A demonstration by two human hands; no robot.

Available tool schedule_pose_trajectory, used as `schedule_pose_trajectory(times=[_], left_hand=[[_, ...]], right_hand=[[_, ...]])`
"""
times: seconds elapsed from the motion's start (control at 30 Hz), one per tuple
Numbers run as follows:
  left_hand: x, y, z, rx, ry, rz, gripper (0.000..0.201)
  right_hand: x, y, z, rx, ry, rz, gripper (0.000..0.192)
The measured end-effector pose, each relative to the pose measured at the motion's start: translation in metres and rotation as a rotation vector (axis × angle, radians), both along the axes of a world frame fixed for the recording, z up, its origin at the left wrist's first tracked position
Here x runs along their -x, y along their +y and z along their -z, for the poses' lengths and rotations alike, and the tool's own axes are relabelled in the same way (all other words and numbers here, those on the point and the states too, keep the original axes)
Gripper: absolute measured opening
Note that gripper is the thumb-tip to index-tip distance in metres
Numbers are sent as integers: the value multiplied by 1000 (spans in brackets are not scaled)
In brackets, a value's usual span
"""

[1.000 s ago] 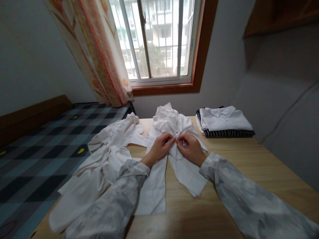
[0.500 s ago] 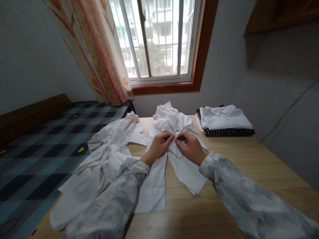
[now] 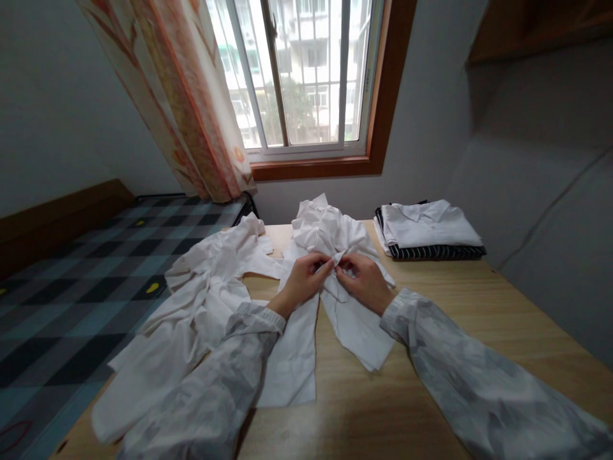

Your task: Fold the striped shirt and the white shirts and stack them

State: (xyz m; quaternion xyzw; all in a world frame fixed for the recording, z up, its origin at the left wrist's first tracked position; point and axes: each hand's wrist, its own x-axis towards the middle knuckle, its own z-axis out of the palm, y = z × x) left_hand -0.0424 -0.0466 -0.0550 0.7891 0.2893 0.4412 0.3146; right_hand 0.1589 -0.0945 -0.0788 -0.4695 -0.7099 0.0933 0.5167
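Note:
A crumpled white shirt (image 3: 318,227) lies on the wooden table in front of me, two long flaps of its cloth spread toward me. My left hand (image 3: 306,276) pinches the fabric near its middle between thumb and forefinger. Close beside it, my right hand (image 3: 361,276) pinches the same spot from the right, the fingertips almost meeting. Whatever small detail sits between the fingertips is too small to make out. To the left lies a second heap of rumpled white clothing (image 3: 205,275), partly under my left sleeve.
A folded stack holds a white collared shirt (image 3: 431,223) above black striped cloth (image 3: 438,252), at the table's back right. The wooden table (image 3: 460,306) borders a bed with a checked cover (image 3: 96,281) on the left. A curtain (image 3: 191,128) hangs beside the window (image 3: 306,83).
Both hands keep their pinch on the shirt, with only slight finger movement around the cloth. The whole view has shifted a little.

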Motion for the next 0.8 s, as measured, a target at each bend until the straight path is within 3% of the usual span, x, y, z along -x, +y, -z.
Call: schedule_pose_trajectory(times=[0.17,0.43,0.8], left_hand=[[0,0,1,-7,26,-55,35],[1,4,9,-143,105,-97,29],[0,1,5,-74,69,-31,30]], right_hand=[[-2,-1,-3,13,0,-39,7],[-1,2,-1,17,33,-55,17],[-2,4,1,52,10,-96,28]])
